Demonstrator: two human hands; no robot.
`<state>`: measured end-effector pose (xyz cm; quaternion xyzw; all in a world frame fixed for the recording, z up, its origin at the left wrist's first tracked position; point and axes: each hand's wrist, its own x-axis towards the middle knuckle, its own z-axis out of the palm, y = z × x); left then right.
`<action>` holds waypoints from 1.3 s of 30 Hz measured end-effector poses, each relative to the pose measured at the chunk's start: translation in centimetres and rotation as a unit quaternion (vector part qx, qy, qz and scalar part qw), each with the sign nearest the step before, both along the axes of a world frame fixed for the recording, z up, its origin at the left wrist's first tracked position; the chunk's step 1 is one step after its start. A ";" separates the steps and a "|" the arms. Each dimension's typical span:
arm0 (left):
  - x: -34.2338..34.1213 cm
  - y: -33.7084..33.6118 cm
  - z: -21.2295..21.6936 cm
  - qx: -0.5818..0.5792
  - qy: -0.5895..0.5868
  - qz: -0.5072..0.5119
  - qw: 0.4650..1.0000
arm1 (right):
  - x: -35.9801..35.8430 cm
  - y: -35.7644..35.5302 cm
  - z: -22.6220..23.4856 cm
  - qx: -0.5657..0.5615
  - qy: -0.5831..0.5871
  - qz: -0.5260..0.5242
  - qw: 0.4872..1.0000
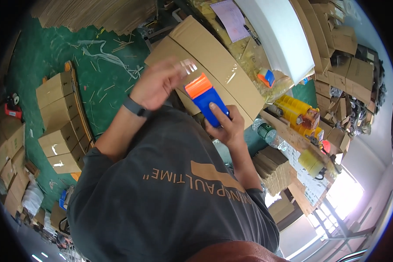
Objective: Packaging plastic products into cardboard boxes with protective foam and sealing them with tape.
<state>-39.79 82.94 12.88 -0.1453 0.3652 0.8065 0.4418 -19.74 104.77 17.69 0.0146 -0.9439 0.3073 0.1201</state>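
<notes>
Right hand [226, 124]: fingers closed around the blue body of a tape dispenser [207, 98] with an orange top, held upright above a flat cardboard box [222, 65]. Left hand [159, 83]: fingers pinched on a strip of clear tape [188, 67] just above the dispenser; a grey wristband [135, 107] sits on that wrist. Surroundings: stacked small cartons [59, 120] on the green floor [39, 48] to the left, white foam sheet [277, 32] and yellow parts [294, 109] to the right.

Glossy plastic tape dispenser [208, 98], matt cardboard box [214, 61]
</notes>
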 end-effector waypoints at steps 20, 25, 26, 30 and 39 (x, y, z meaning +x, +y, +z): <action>-14.1 -7.5 -35.2 -0.591 0.291 -0.129 0.741 | -18.3 0.8 -8.4 0.016 -0.210 0.037 0.977; -16.0 5.7 -20.0 -0.433 0.413 -0.212 0.773 | -17.2 0.9 -8.3 0.019 -0.196 -0.034 0.980; -15.0 7.2 -19.5 -0.522 0.426 -0.232 0.701 | -16.9 1.2 -8.2 0.021 -0.173 -0.025 0.984; -13.1 8.9 -18.9 -0.630 0.457 -0.245 0.578 | -11.4 5.2 -8.3 -0.001 -0.163 -0.037 0.986; -14.2 8.2 -21.0 -0.669 0.471 -0.250 0.517 | 8.9 18.0 -6.2 0.050 -0.212 -0.009 0.976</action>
